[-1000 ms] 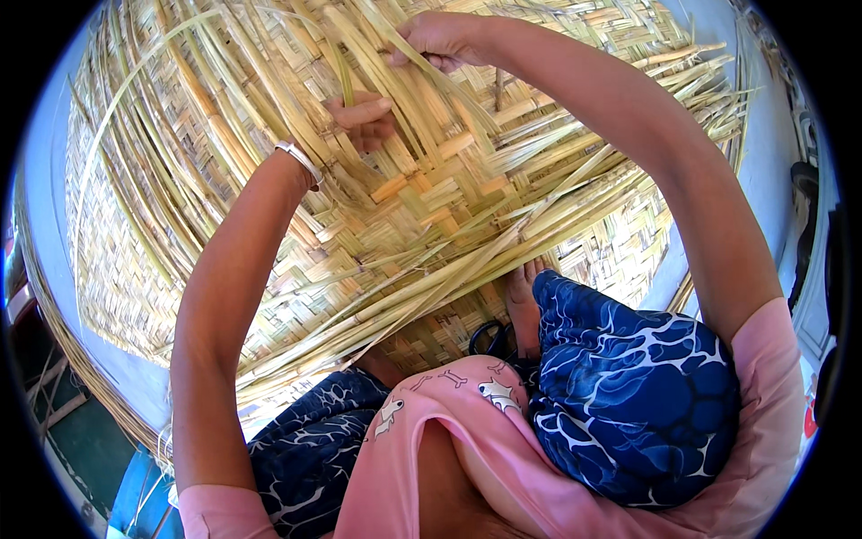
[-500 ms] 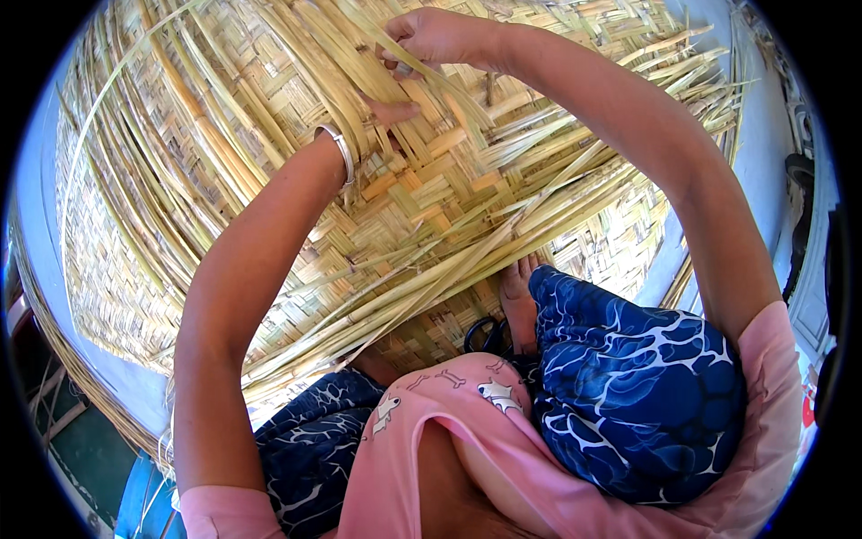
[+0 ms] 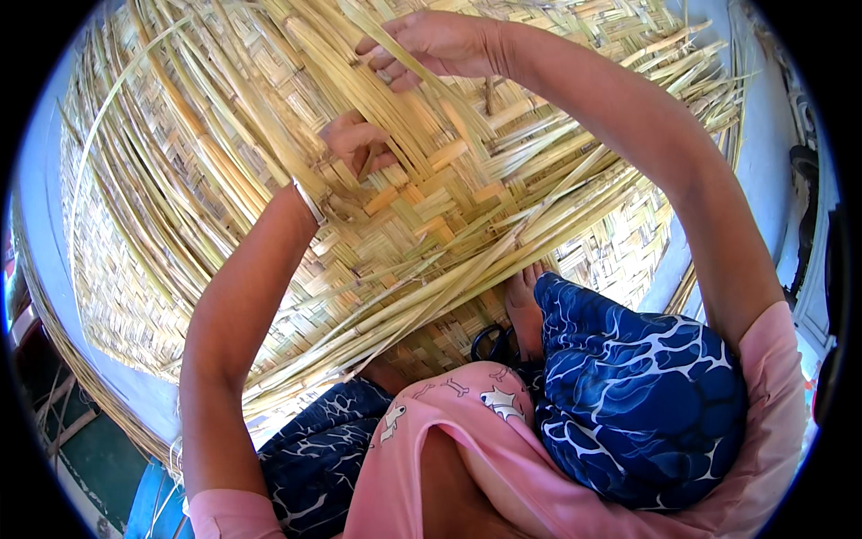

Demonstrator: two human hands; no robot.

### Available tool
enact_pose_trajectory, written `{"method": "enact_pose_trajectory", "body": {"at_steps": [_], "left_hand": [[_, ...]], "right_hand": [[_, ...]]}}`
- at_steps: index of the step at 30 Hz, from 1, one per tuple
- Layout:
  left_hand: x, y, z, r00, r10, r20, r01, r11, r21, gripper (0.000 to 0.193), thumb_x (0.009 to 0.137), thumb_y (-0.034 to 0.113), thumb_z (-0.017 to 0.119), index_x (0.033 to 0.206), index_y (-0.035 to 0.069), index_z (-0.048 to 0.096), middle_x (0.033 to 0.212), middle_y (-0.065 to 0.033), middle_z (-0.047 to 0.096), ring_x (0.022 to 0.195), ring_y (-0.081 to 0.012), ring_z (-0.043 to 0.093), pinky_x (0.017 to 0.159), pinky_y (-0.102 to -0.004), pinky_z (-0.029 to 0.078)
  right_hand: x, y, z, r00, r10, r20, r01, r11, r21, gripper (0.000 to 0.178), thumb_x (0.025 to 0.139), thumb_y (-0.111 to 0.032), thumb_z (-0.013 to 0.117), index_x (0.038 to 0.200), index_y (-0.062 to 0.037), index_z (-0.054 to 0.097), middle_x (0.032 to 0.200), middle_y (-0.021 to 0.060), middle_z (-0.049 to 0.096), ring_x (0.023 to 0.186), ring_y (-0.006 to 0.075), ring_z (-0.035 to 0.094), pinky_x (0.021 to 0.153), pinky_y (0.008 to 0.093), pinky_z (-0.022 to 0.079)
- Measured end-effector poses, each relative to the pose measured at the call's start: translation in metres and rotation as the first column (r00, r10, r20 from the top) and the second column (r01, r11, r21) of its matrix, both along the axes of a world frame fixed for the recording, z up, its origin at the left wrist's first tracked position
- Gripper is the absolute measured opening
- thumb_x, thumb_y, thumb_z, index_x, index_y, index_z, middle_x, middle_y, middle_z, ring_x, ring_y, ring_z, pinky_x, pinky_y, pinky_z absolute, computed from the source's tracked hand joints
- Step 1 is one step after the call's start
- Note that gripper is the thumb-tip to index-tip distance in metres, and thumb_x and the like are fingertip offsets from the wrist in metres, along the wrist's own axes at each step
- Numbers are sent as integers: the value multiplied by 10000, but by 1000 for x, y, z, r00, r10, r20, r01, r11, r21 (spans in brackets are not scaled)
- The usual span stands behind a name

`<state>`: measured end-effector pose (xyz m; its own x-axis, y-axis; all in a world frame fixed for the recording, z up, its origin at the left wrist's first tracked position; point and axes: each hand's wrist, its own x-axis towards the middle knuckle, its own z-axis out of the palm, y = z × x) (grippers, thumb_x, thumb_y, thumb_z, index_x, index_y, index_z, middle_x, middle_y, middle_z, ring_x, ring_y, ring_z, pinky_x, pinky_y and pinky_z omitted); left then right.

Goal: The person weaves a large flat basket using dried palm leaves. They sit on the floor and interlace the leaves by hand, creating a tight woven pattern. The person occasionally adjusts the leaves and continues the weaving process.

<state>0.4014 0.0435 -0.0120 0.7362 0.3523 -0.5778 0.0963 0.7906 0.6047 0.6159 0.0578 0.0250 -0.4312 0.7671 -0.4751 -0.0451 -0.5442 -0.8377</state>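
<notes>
Flat pale cane strips (image 3: 359, 81) run in a bundle across a half-woven mat (image 3: 350, 256). My left hand (image 3: 359, 148) is low among these strips, fingers curled and closed on some of them; other strips pass over its back and wrist, hiding part of it. Farther off and to the right, my right hand (image 3: 435, 47) has its fingers bent about a single wider strip (image 3: 417, 67), which slants across them toward the mat. The thumb of that hand is partly hidden.
Long loose stalks (image 3: 184, 162) lie over the mat's left side. More strip ends (image 3: 664, 81) stick out at the right, and a band of strips (image 3: 449, 287) crosses before my knees. Dark-handled scissors (image 3: 489, 341) rest by my bare foot (image 3: 523, 305).
My left hand has drawn a little down and left, with more of its fingers showing between the strips. The right hand has shifted slightly left, and its fingers have loosened.
</notes>
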Motion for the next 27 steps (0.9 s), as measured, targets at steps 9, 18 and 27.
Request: {"method": "enact_pose_trajectory", "body": {"at_steps": [9,18,27], "left_hand": [[4,1,26,992,-107,61,105,994,39,539,710,0,493,1248,12,468,1143,-73,564,1090,-203,533,934,-342,434],[1,10,13,977,-200,-70,205,976,79,415,725,-5,530,1137,-17,574,1049,-88,626,1007,-168,572,898,-265,429],[-2,14,-19,924,-312,-222,378,835,399,304,799,55,564,1091,-16,604,1021,-76,646,937,-178,609,837,-284,471]], "right_hand": [[-2,6,15,996,50,72,-42,993,-107,429,853,-337,616,1117,-10,528,960,64,600,824,129,593,758,272,514],[19,-14,0,859,-511,-41,500,853,-153,173,809,-188,645,815,-52,537,728,42,557,624,155,567,624,304,497],[340,-135,-13,88,-977,195,977,123,175,90,838,-89,578,799,-47,509,660,59,516,541,130,510,434,235,449]]}}
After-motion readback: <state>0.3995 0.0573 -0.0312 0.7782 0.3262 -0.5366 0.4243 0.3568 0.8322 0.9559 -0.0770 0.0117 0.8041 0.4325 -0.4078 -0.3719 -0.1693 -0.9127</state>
